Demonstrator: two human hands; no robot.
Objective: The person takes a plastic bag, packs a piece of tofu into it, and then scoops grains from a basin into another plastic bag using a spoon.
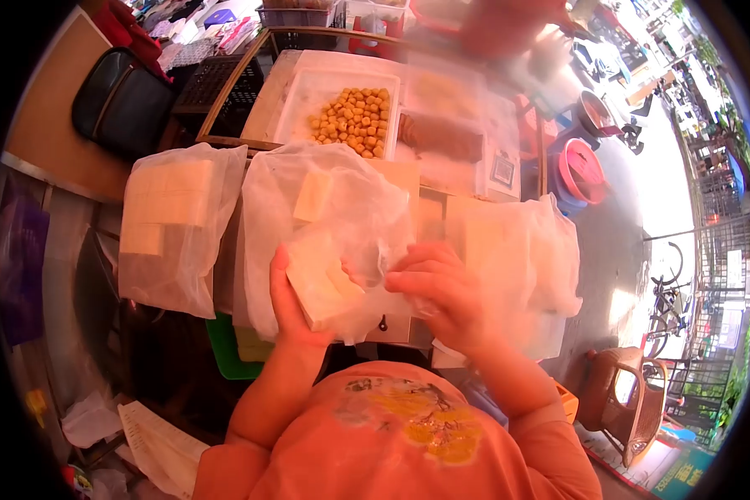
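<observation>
Pale block (318, 279) sits in our left hand (294, 312), tilted, with the thumb along its left side and fingertips showing at its right edge. Our grip there is closed around it, only as wide as the block itself; its lower end rests near the palm, while its upper end projects beyond the thumb. Our right hand (437, 287) is just beside it, apart from the block, its fingers curled inward next to the clear plastic bag (262, 208); we cannot tell whether they pinch the film. Nor can we tell whether the block lies inside that bag or in front of it. Beyond our hands, a smaller pale piece (314, 197) shows at the bag. Wrapped slabs (171, 204) lie to the left, and another bag (508, 242) to the right. Farther off, golden cubes (357, 121) fill part of a white tray (295, 108).
</observation>
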